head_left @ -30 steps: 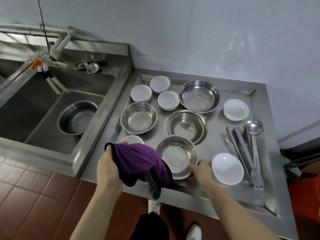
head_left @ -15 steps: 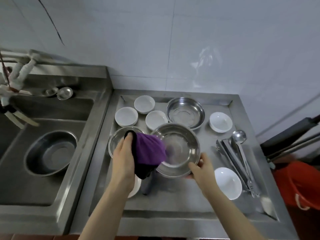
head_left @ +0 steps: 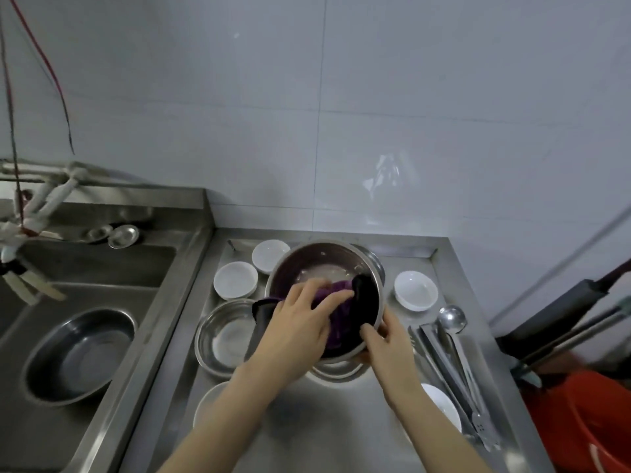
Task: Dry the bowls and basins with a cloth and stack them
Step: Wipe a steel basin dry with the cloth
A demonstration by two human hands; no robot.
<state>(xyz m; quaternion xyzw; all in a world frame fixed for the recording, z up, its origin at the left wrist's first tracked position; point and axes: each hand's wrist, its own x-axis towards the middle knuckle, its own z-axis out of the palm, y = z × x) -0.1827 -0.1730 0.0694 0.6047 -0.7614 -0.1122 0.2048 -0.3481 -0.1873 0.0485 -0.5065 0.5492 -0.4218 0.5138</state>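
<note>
On the recessed stainless-steel counter [head_left: 444, 249], two small round white ceramic bowls [head_left: 235, 279] [head_left: 269, 256] sit by the back-left corner, and a round steel basin [head_left: 223, 336] lies in front of them at the left edge. A steel ladle [head_left: 451, 319] and steel tongs [head_left: 444, 367] lie along the right edge, between a white rear bowl [head_left: 416, 290] and a white front bowl [head_left: 442, 409]. A large round steel basin [head_left: 307, 262] is above the middle, with a purple cloth [head_left: 336, 290] in it.
</note>
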